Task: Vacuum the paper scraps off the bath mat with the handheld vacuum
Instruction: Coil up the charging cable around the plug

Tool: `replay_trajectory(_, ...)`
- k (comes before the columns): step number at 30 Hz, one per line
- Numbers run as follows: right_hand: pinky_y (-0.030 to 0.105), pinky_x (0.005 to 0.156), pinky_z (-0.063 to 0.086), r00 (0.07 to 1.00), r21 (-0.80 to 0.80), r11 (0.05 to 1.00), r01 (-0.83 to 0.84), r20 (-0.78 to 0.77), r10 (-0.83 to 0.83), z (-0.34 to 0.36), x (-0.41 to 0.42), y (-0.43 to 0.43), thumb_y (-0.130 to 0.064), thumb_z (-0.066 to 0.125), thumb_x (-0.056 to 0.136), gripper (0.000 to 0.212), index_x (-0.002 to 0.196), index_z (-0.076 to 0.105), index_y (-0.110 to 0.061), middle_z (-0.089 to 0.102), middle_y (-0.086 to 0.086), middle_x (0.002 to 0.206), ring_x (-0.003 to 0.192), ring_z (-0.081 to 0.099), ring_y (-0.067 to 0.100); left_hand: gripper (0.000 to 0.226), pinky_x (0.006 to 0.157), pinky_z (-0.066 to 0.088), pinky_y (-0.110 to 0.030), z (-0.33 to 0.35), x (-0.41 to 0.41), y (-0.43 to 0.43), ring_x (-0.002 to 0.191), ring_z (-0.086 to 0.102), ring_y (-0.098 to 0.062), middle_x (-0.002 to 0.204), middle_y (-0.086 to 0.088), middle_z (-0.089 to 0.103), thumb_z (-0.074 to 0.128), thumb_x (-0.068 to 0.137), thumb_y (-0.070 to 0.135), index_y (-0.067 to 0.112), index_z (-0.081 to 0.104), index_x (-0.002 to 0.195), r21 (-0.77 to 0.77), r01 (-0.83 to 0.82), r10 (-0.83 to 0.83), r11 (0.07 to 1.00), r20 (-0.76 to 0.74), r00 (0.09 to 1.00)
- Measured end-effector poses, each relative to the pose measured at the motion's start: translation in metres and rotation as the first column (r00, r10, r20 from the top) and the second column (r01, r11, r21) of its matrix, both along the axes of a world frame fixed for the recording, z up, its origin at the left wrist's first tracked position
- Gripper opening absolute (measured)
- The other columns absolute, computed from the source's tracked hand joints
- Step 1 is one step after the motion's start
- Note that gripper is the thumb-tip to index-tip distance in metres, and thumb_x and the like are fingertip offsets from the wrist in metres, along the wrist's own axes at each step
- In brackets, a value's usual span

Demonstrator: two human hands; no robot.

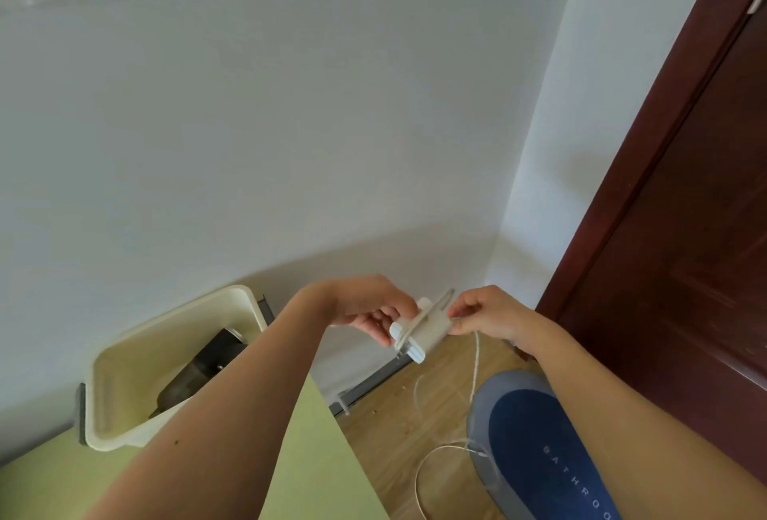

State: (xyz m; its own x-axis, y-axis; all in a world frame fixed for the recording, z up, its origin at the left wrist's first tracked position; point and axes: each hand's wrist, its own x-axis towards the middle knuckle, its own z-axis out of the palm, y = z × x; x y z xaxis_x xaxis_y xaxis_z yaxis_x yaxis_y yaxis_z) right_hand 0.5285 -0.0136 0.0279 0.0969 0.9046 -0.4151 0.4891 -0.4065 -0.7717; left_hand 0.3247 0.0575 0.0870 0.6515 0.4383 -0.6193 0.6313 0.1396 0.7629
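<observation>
My left hand (365,307) grips a small white charger block (421,328) with white cord looped around it. Just to the block's right, my right hand (489,316) pinches the white cord (475,366), which hangs down and curls on the floor. Lower right lies the bath mat (527,436), oval, dark blue with a grey border and the word BATHROOM; my right forearm covers part of it. A dark object, possibly the handheld vacuum (199,370), lies in the cream plastic bin (124,353) at left. No paper scraps are clear on the mat.
The bin stands on a light green surface (315,457) against the white wall. A dark red wooden door (680,229) fills the right side. Wood-pattern floor (394,407) with a few small specks lies between the green surface and the mat.
</observation>
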Motion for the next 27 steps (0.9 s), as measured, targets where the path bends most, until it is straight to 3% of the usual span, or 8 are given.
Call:
replay_trajectory(4, 0.026, 0.071, 0.052, 0.988, 0.039, 0.996, 0.084, 0.125, -0.088, 0.008, 0.005, 0.010, -0.024, 0.086, 0.069, 0.019, 0.082, 0.074, -0.017, 0.070, 0.002, 0.082, 0.077, 0.064, 0.014, 0.011, 0.069, 0.058, -0.026, 0.003, 0.012, -0.006, 0.061, 0.064, -0.015, 0.063, -0.001, 0.063, 0.066, 0.079, 0.018, 0.008, 0.067, 0.074, 0.197, 0.150, -0.106, 0.969, -0.217, 0.970)
replay_trajectory(8, 0.027, 0.068, 0.053, 0.977, 0.130, 0.985, 0.112, 0.165, -0.133, 0.019, -0.003, 0.018, -0.026, 0.086, 0.066, 0.021, 0.081, 0.075, -0.015, 0.071, 0.000, 0.080, 0.077, 0.066, 0.014, 0.026, 0.070, 0.060, -0.029, -0.007, 0.017, -0.001, 0.063, 0.069, -0.020, 0.061, -0.004, 0.060, 0.069, 0.073, 0.032, 0.009, 0.060, 0.064, 0.374, 0.136, 0.006, 0.917, -0.356, 0.935)
replay_trajectory(10, 0.032, 0.071, 0.055, 0.976, 0.166, 0.978, 0.127, 0.157, -0.153, 0.024, -0.008, 0.018, -0.024, 0.083, 0.067, 0.017, 0.078, 0.075, -0.014, 0.072, 0.001, 0.076, 0.074, 0.067, 0.015, 0.027, 0.064, 0.057, -0.026, -0.009, 0.017, 0.001, 0.059, 0.067, -0.020, 0.060, -0.005, 0.061, 0.069, 0.073, 0.033, 0.008, 0.060, 0.066, 0.461, 0.066, 0.115, 0.885, -0.353, 0.929)
replay_trajectory(14, 0.022, 0.052, 0.046, 0.991, 0.203, 0.971, 0.129, 0.006, -0.133, 0.033, -0.022, 0.013, -0.019, 0.071, 0.081, 0.014, 0.075, 0.072, -0.006, 0.068, 0.004, 0.063, 0.043, 0.051, 0.006, 0.026, 0.058, 0.048, -0.020, -0.013, 0.018, 0.003, 0.054, 0.066, -0.018, 0.060, -0.002, 0.066, 0.063, 0.076, 0.036, 0.014, 0.057, 0.063, 0.600, -0.099, 0.322, 0.794, -0.276, 0.905)
replay_trajectory(17, 0.023, 0.051, 0.048, 0.985, 0.203, 0.972, 0.122, -0.148, -0.092, 0.039, -0.032, 0.006, -0.011, 0.063, 0.086, 0.016, 0.082, 0.074, 0.000, 0.072, 0.011, 0.068, 0.042, 0.052, 0.009, 0.027, 0.059, 0.047, -0.021, -0.019, 0.020, 0.005, 0.058, 0.068, -0.018, 0.070, -0.006, 0.072, 0.058, 0.078, 0.038, 0.011, 0.058, 0.073, 0.636, -0.223, 0.444, 0.739, -0.210, 0.871)
replay_trajectory(21, 0.025, 0.064, 0.056, 0.940, 0.131, 0.991, 0.027, -0.340, 0.019, 0.032, -0.039, -0.004, -0.015, 0.060, 0.094, 0.020, 0.096, 0.074, 0.000, 0.073, 0.013, 0.076, 0.057, 0.063, 0.014, 0.031, 0.078, 0.059, -0.035, -0.026, 0.019, 0.014, 0.061, 0.070, -0.023, 0.069, -0.008, 0.070, 0.062, 0.078, 0.033, 0.004, 0.062, 0.089, 0.380, -0.627, 0.674, 0.680, 0.010, 0.738)
replay_trajectory(24, 0.029, 0.078, 0.059, 0.891, 0.093, 0.994, -0.061, -0.443, 0.096, 0.018, -0.041, -0.009, -0.018, 0.058, 0.096, 0.020, 0.098, 0.073, -0.004, 0.074, 0.013, 0.084, 0.075, 0.070, 0.022, 0.024, 0.059, 0.058, -0.027, -0.025, 0.020, 0.014, 0.056, 0.063, -0.021, 0.067, -0.010, 0.063, 0.066, 0.082, 0.025, 0.002, 0.061, 0.082, 0.066, -0.779, 0.769, 0.624, 0.126, 0.627)
replay_trajectory(27, 0.032, 0.091, 0.056, 0.884, 0.058, 0.982, -0.178, -0.428, 0.186, 0.004, -0.039, -0.011, -0.022, 0.060, 0.095, 0.017, 0.098, 0.073, -0.012, 0.075, 0.011, 0.101, 0.096, 0.072, 0.021, 0.023, 0.046, 0.054, -0.021, -0.019, 0.021, 0.011, 0.059, 0.059, -0.018, 0.069, -0.009, 0.059, 0.058, 0.087, 0.024, 0.003, 0.058, 0.079, -0.203, -0.741, 0.768, 0.640, 0.140, 0.625)
